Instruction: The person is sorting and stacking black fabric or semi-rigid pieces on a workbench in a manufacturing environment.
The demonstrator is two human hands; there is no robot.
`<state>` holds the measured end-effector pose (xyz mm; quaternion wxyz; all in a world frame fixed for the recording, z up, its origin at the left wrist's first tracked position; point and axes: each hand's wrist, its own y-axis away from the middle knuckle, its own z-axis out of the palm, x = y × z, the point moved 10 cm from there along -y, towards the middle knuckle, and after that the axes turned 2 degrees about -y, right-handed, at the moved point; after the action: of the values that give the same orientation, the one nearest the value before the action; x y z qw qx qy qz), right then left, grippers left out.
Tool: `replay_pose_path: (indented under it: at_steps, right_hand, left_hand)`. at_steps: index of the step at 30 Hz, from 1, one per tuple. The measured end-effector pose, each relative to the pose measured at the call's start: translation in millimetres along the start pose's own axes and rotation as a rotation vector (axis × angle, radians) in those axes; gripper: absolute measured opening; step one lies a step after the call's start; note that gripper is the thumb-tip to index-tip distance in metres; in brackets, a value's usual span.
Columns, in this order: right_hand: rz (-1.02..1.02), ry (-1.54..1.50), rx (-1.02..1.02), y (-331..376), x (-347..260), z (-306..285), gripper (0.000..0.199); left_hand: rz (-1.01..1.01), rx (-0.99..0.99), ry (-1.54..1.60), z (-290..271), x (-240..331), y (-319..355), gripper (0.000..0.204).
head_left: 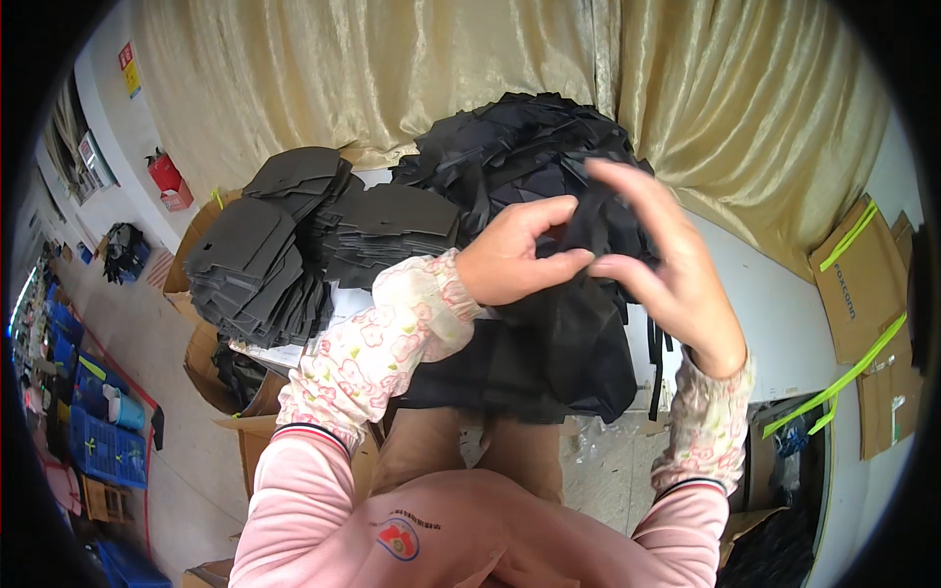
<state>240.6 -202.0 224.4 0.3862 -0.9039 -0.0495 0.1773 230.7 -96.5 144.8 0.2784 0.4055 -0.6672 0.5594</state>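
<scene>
A large black fabric piece [520,363] hangs over the front table edge before me. Above it my left hand [515,250] comes in from the left, thumb and forefinger apart in a curve beside the dark cloth. Facing it, my right hand [676,269] is open and curved, its fingers blurred at the tips. The two thumbs almost meet. A blurred fold of black fabric [596,220] lies between the hands; no firm grip on it shows. Behind stands a big heap of black fabric pieces [520,142] with loose straps. My left hand's lower fingers are hidden.
Stacks of flat dark grey boards [240,240] stand on the white table [725,265], left of the heap. Cardboard boxes [211,358] sit below at the left. A gold curtain [392,59] hangs behind. Flattened cartons [863,284] lean at the right; blue crates [103,446] stand far left.
</scene>
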Motion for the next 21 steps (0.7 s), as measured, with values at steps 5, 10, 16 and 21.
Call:
replay_pose_path:
  at_steps: [5, 10, 16, 21]
  right_hand:
    - [-0.051, 0.043, -0.119, -38, 5, 5, 0.015]
    - [-0.070, 0.003, 0.009, -63, 6, -14, 0.012]
    - [-0.045, -0.110, -0.561, -49, 6, 46, 0.048]
    - [-0.025, -0.113, -0.476, -61, 10, 51, 0.015]
  left_hand:
    - [-0.035, 0.112, 0.308, -5, -23, 8, 0.037]
    - [-0.018, 0.196, 0.383, 11, -47, 25, 0.036]
    - [0.064, 0.222, 0.222, 1, -41, 29, 0.029]
    - [-0.104, 0.277, 0.544, 0, -53, 36, 0.042]
